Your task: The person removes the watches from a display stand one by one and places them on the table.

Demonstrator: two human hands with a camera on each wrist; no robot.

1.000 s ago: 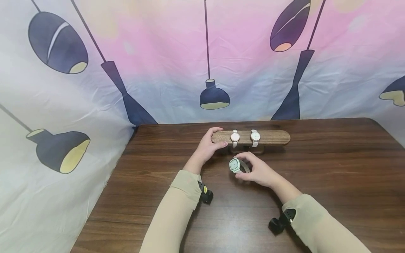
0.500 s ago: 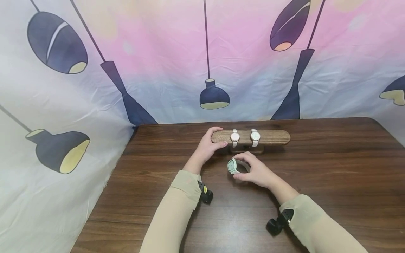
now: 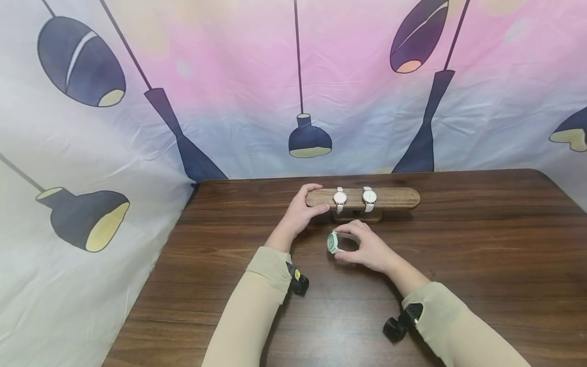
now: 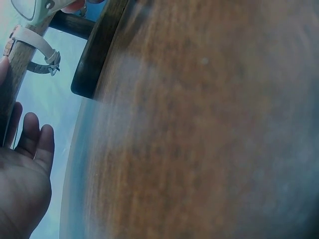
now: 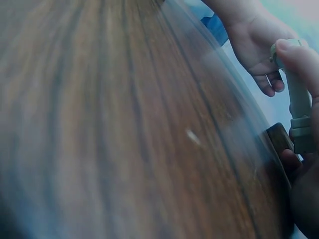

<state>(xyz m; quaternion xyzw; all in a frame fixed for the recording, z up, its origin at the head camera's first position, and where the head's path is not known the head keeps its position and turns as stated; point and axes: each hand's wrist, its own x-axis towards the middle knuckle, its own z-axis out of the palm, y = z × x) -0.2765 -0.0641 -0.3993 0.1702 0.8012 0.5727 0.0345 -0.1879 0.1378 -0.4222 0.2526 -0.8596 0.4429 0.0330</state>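
My left hand [image 3: 295, 216] grips the left end of a wooden watch stand [image 3: 394, 198], thumb in front and fingers behind. Around its bar sit two round-faced wristwatches with white straps: the left watch [image 3: 340, 199] and the right watch [image 3: 369, 197]. In front of the stand, my right hand [image 3: 375, 248] pinches a mint-green wristwatch [image 3: 332, 243] between thumb and fingers. Its strap forms a loop and its face is turned left. In the right wrist view, the pale strap [image 5: 299, 99] and its keeper show close by the thumb. The left wrist view catches the buckle [image 4: 53, 62] under the bar.
A dark wood-grain table [image 3: 220, 306] lies under both arms. Behind it hangs a cloth backdrop [image 3: 247, 102] printed with lamps. Small black cameras, a left one [image 3: 300, 283] and a right one [image 3: 396, 329], sit at the wrists.
My right hand has shifted slightly left with the mint-green wristwatch, whose face has turned further left, showing more of the strap loop. The left hand and the stand stay put.
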